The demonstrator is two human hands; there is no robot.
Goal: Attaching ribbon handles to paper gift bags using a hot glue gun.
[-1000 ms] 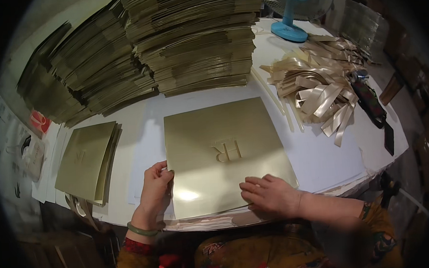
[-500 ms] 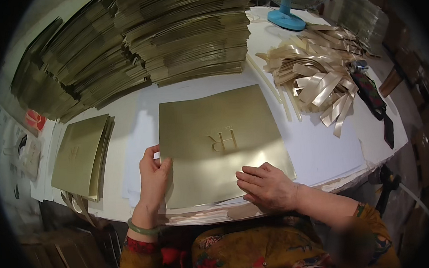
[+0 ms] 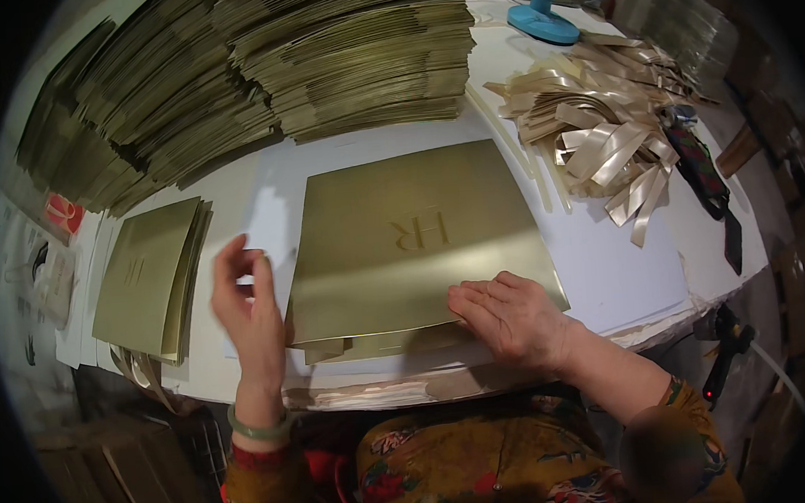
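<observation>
A flat gold paper bag (image 3: 409,205) with embossed lettering on its front lies before me. Its near edge stands slightly raised, and a gold inner panel (image 3: 390,343) shows beneath. My right hand (image 3: 513,318) rests on the bag's near right corner, fingers extended and side by side. Just off the bag's left edge, my left hand (image 3: 248,293) is lifted, its fingers curled and their tips close to the thumb; whatever may be between them is too small to make out. Farther left lie several folded gold bags (image 3: 146,276), with ribbon handles hanging over the table edge.
Tall stacks of gold bags (image 3: 363,60) line the back of the white table. Beige satin ribbons (image 3: 598,138) are heaped at the right, beside a dark strap (image 3: 697,169). A blue fan (image 3: 543,23) stands behind them. A dark tool with a red light (image 3: 724,356) hangs near the right edge.
My left hand has left the bag's left edge and moved left and up, fingers curling. The bag's near edge has risen, exposing the panel beneath. My right hand stays on the bag.
</observation>
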